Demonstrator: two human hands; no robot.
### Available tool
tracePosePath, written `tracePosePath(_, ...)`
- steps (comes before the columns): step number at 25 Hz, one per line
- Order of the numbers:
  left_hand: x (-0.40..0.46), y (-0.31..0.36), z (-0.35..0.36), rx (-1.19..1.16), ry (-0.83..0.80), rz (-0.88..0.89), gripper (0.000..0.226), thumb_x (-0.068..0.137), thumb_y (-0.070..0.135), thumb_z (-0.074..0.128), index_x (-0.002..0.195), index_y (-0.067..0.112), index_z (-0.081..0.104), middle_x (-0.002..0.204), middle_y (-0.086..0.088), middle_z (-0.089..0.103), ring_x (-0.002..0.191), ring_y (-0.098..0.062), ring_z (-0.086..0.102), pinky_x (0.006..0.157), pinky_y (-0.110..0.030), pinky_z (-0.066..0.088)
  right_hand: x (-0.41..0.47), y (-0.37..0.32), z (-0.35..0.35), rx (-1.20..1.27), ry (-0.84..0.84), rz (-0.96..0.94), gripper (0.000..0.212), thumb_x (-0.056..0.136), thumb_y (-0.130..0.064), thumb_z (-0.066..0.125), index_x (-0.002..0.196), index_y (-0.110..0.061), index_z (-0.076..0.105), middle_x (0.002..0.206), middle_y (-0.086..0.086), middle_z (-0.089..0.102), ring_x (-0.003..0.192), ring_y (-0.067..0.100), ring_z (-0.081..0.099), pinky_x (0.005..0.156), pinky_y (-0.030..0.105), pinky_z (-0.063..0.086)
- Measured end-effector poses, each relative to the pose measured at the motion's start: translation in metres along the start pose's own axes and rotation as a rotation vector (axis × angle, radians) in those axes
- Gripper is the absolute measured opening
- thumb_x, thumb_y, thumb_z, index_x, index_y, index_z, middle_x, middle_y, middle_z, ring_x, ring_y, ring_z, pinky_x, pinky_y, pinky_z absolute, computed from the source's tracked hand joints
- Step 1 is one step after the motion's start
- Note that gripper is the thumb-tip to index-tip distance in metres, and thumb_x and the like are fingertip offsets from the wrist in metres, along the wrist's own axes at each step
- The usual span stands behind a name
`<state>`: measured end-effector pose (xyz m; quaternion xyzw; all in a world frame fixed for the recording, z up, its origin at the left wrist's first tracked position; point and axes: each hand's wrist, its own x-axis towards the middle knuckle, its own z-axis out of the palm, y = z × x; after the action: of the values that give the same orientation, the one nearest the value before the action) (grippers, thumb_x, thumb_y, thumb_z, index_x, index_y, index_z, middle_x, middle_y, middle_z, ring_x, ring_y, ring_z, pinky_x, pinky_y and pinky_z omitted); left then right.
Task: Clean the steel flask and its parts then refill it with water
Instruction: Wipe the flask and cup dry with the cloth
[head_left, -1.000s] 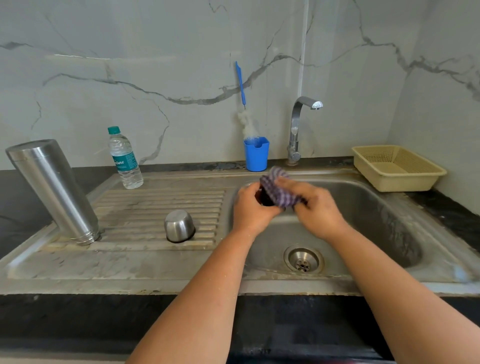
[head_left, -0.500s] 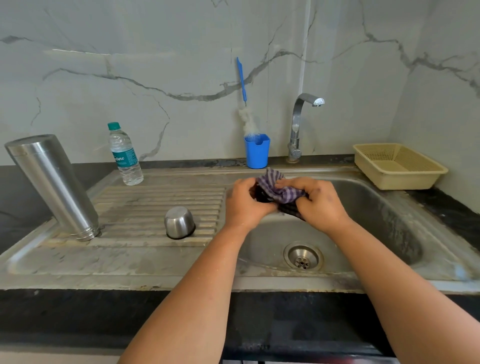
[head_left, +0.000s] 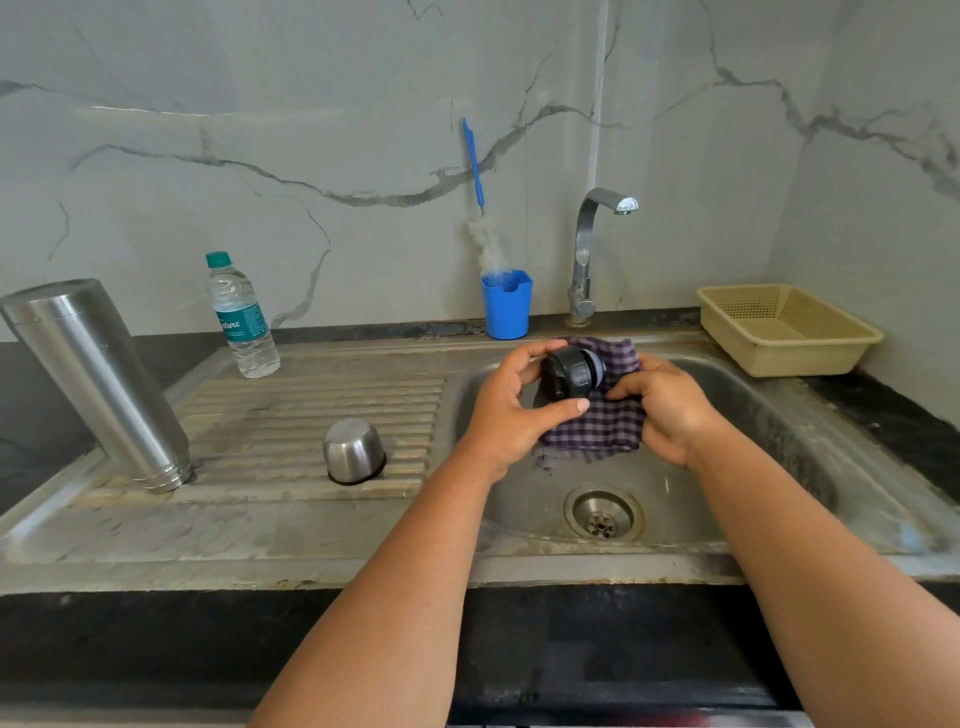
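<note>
the black stopper (head_left: 571, 373), cloth-wrapped a moment ago, now sits exposed, gripped by left hand (head_left: 511, 410); right hand (head_left: 667, 410) beside it clutches the checked cloth (head_left: 597, 421): drying judged nearly complete.

Both bare forearms reached forward, converging over the basin. Left hand (head_left: 511, 402): fingers and thumb curled round the black flask stopper (head_left: 571, 373), thumb underneath. Right hand (head_left: 662, 408): fingers bent, pinching the checked cloth (head_left: 597, 421) just beside it. Wrists level, hands near each other.
</note>
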<state>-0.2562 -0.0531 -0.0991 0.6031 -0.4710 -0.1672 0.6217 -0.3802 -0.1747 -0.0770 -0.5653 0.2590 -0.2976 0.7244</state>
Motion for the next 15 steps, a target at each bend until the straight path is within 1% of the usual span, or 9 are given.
tracePosePath(1,0.0,-0.002,0.001,0.032,0.012,0.015,0.058,0.075,0.009,0.084,0.122,0.031,0.057,0.123,0.012,0.066,0.116,0.006,0.057,0.096,-0.01,0.041,0.001,0.002,0.0,-0.037,-0.016,0.023,0.042,0.08,0.017,0.036,0.103,-0.002,0.065,0.102,0.023,0.069,0.095,0.036,0.066,0.081,0.044,0.056)
tracePosePath(2,0.001,-0.004,0.002,0.072,0.049,0.028,0.057,0.076,0.012,0.083,0.122,0.032,0.056,0.122,0.014,0.065,0.116,0.007,0.057,0.097,-0.011,0.042,0.001,0.005,0.001,-0.088,-0.028,0.046,0.04,0.08,0.016,0.036,0.103,0.0,0.064,0.103,0.024,0.067,0.095,0.036,0.066,0.084,0.045,0.055)
tracePosePath(4,0.002,-0.009,0.0,0.176,0.167,0.048,0.055,0.078,0.019,0.083,0.123,0.034,0.056,0.123,0.014,0.064,0.117,0.003,0.057,0.101,-0.018,0.043,0.0,0.01,0.004,-0.155,-0.032,0.075,0.036,0.08,0.015,0.036,0.106,0.006,0.06,0.103,0.026,0.063,0.093,0.037,0.063,0.087,0.047,0.053)
tracePosePath(6,0.005,-0.011,-0.006,0.303,0.24,0.016,0.054,0.079,0.026,0.082,0.126,0.032,0.056,0.124,0.012,0.064,0.117,-0.002,0.057,0.101,-0.023,0.044,0.001,0.013,0.005,-0.13,0.004,0.071,0.037,0.08,0.015,0.037,0.11,0.011,0.059,0.106,0.029,0.063,0.096,0.041,0.063,0.089,0.048,0.053)
tracePosePath(7,0.005,-0.011,-0.008,0.365,0.234,-0.013,0.055,0.079,0.029,0.081,0.128,0.03,0.056,0.125,0.01,0.064,0.116,-0.004,0.056,0.099,-0.024,0.044,0.001,0.013,0.005,-0.122,0.032,0.058,0.038,0.08,0.015,0.038,0.11,0.011,0.06,0.109,0.03,0.064,0.1,0.042,0.063,0.09,0.049,0.053)
tracePosePath(9,0.004,-0.012,-0.011,0.477,0.203,-0.073,0.056,0.08,0.031,0.081,0.13,0.027,0.056,0.127,0.005,0.061,0.115,-0.01,0.055,0.097,-0.027,0.044,0.003,0.012,0.004,-0.134,0.092,0.026,0.038,0.079,0.015,0.039,0.105,0.005,0.065,0.109,0.027,0.066,0.103,0.042,0.063,0.092,0.051,0.052)
tracePosePath(12,0.003,-0.012,-0.015,0.585,0.173,-0.207,0.06,0.082,0.027,0.078,0.136,0.024,0.052,0.133,-0.003,0.048,0.121,-0.022,0.051,0.103,-0.032,0.041,0.006,0.009,-0.002,-0.141,0.205,-0.007,0.035,0.08,0.013,0.041,0.089,-0.009,0.066,0.1,0.017,0.069,0.101,0.036,0.064,0.091,0.051,0.052)
tracePosePath(14,0.002,-0.009,-0.014,0.609,0.123,-0.259,0.062,0.083,0.027,0.078,0.137,0.023,0.05,0.135,-0.005,0.044,0.123,-0.024,0.048,0.102,-0.031,0.038,0.007,0.012,-0.005,-0.258,0.252,0.0,0.031,0.08,0.01,0.042,0.085,-0.011,0.065,0.096,0.016,0.068,0.098,0.037,0.063,0.089,0.051,0.053)
tracePosePath(15,-0.002,-0.005,-0.013,0.601,0.104,-0.262,0.061,0.082,0.028,0.078,0.137,0.023,0.05,0.135,-0.004,0.045,0.123,-0.024,0.048,0.1,-0.03,0.037,0.003,0.015,-0.004,-0.344,0.238,0.015,0.03,0.08,0.009,0.043,0.085,-0.011,0.066,0.095,0.018,0.067,0.096,0.037,0.063,0.087,0.049,0.053)
